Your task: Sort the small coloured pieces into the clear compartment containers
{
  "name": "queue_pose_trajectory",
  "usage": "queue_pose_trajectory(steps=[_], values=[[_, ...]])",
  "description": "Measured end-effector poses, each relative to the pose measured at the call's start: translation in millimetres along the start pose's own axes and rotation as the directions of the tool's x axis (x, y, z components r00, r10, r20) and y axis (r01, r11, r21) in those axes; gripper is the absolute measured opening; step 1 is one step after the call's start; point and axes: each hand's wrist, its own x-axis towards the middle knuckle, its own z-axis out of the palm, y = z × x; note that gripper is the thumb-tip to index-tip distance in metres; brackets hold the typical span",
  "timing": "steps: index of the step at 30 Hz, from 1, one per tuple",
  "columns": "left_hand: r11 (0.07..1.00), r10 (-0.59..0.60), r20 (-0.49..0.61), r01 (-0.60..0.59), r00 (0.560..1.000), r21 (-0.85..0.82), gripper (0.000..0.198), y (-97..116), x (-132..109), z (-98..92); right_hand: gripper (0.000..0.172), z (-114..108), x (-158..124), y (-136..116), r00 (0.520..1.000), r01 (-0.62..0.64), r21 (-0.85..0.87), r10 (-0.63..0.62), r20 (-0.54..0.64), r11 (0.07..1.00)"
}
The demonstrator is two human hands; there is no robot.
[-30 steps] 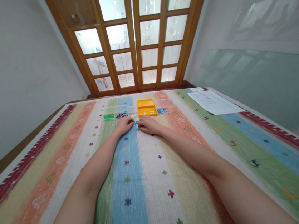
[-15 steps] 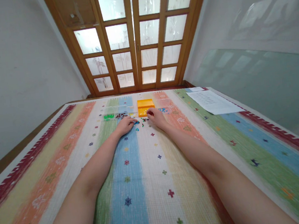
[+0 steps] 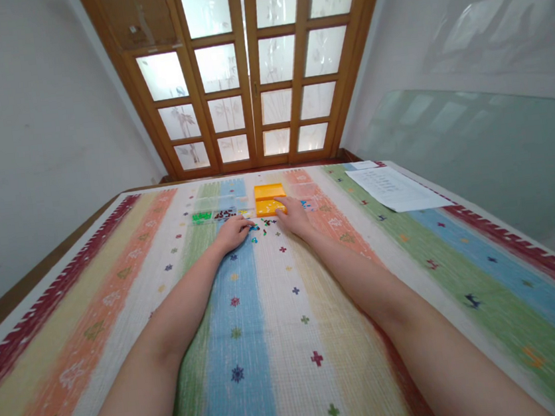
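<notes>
Between my loosely curled left hand and part-open right hand, small beads lie scattered on the striped cloth; I cannot tell whether either hand holds any. Beyond, an open yellow box sits at my right fingertips, green beads past my left, glass doors farthest.

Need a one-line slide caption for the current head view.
Right hand at the open yellow box, left hand beside small colored pieces on a striped tablecloth.
</notes>
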Motion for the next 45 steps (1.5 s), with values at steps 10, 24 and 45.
queue_pose_trajectory(steps=[10, 24, 45], values=[[1.0, 0.02, 0.041, -0.019, 0.999, -0.015, 0.034, 0.2, 0.1, 0.4, 0.02, -1.6, -7.4, -22.5, 0.942, 0.274, -0.006, -0.267, 0.203, 0.962], [0.997, -0.002, 0.019, 0.004, 1.0, -0.079, 0.031, -1.3, 0.6, 1.4, 0.03, 7.4, -12.2, -31.1, 0.819, 0.445, 0.053, -0.43, 0.379, 0.894], [0.987, 0.142, 0.01, -0.141, 0.99, -0.074, 0.031, 4.2, 0.4, 0.6, 0.025, 0.6, -10.5, -23.2, 0.936, 0.261, -0.02, -0.248, 0.249, 0.965]])
